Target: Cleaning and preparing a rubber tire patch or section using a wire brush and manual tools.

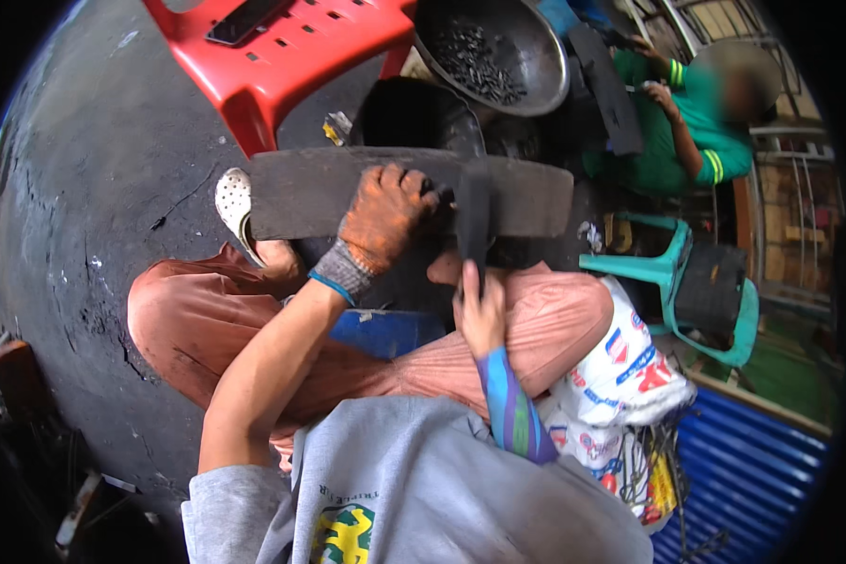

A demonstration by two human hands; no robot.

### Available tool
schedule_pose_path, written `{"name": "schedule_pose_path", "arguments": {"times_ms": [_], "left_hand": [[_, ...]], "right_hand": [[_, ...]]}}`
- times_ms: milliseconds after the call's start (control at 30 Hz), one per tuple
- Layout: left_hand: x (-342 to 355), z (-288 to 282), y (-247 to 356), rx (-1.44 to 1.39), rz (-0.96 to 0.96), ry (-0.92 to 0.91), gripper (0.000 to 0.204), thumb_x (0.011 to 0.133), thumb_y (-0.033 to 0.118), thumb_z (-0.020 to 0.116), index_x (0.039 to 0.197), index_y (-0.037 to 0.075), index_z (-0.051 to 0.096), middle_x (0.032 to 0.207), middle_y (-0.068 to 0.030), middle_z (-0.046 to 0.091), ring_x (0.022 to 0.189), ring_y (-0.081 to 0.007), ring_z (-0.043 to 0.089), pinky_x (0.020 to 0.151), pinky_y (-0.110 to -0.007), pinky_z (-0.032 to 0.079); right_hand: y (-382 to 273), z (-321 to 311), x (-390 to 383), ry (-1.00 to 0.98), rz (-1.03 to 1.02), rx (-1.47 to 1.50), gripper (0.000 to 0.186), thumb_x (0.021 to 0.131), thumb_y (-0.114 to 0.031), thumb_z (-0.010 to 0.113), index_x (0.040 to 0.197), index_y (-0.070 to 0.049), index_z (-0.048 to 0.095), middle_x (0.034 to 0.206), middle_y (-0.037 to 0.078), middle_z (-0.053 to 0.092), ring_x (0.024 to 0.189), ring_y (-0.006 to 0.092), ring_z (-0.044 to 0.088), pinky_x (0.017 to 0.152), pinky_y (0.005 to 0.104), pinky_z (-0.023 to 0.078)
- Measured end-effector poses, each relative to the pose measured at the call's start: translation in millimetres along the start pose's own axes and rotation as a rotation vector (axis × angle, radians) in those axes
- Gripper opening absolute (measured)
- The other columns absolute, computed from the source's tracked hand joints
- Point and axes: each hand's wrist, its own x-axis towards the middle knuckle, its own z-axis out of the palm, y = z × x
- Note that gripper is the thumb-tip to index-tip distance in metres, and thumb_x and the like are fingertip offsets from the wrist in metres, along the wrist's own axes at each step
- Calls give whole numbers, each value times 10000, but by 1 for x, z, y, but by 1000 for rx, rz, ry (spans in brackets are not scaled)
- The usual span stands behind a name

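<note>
A worn dark wooden board (301, 193) lies crosswise before me. My left hand (385, 216), in an orange-coated grey glove, is on the board with curled fingers; what they hold is too dark and hidden to make out. Just right of it, my bare right hand (479, 310), below a striped blue sleeve, is closed on the handle of a broad black blade (472, 207), which points away from me across the board. A black container (395, 117) stands behind the board, and a metal bowl (550, 66) of small black pieces sits beyond that.
A red chair (263, 70) bearing a phone (230, 28) stands upper left. A co-worker (667, 141) in green is at upper right, near a teal stool (630, 268). White printed sacks (592, 385) lie at my right, a white clog (233, 202) at my left foot.
</note>
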Motion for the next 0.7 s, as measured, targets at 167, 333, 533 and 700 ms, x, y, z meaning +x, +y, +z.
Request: {"name": "schedule_pose_path", "arguments": {"times_ms": [167, 333, 533, 700], "left_hand": [[2, -18, 3, -76, -41, -83, 243, 890, 231, 619, 1102, 181, 727, 1222, -102, 616, 1185, -330, 552, 1036, -494, 436], [3, -8, 4, -33, 13, 132, 225, 880, 278, 617, 1048, 186, 735, 1113, -76, 641, 1097, -295, 590, 968, -449, 468], [-6, -2, -4, -32, 8, 53, 233, 873, 276, 618, 1053, 178, 729, 1100, -86, 645, 1096, -307, 589, 972, -462, 470], [3, -14, 3, -96, -24, 1, 232, 874, 244, 622, 1077, 195, 723, 1144, -96, 638, 1136, -321, 581, 1010, -480, 451]], "right_hand": [[-18, -38, 2, -224, 281, 102, 578, 1037, -561, 482, 713, -83, 468, 494, 6, 394, 353, 110, 373, 356, 275, 267], [36, 2, 15, -223, 116, -160, 344, 1001, -301, 651, 1214, -31, 648, 645, 92, 531, 540, 198, 551, 495, 358, 442], [-27, -33, -19, -190, 492, 130, 535, 1047, -539, 481, 775, -79, 501, 513, 2, 409, 352, 99, 370, 344, 262, 282], [-43, -6, 41, -250, 535, 122, 397, 1003, -238, 623, 1335, -24, 578, 810, 171, 640, 655, 343, 589, 610, 467, 491]]}}
